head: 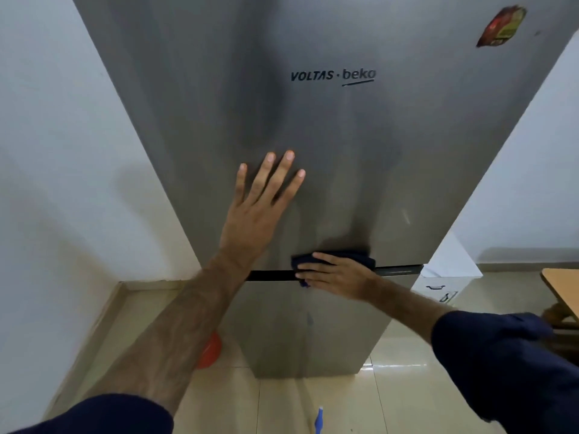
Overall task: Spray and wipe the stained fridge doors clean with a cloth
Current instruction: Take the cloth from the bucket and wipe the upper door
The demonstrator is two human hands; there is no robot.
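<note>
A tall grey steel fridge fills the view, its upper door (pixel 329 136) streaked with dark wet patches. My left hand (pixel 257 211) lies flat on the upper door, fingers straight and spread. My right hand (pixel 335 277) presses a dark blue cloth (pixel 357 258) against the bottom edge of the upper door, over the black gap (pixel 269 275) between the two doors. The lower door (pixel 313 324) runs down to the floor. A blue spray bottle tip (pixel 319 419) shows at the bottom edge of the view.
A red and yellow sticker (pixel 501 25) sits on the door's top right. White walls flank the fridge. An orange object (pixel 209 350) lies on the tiled floor at the left, a white box (pixel 438 286) and a wooden table corner (pixel 560 283) at the right.
</note>
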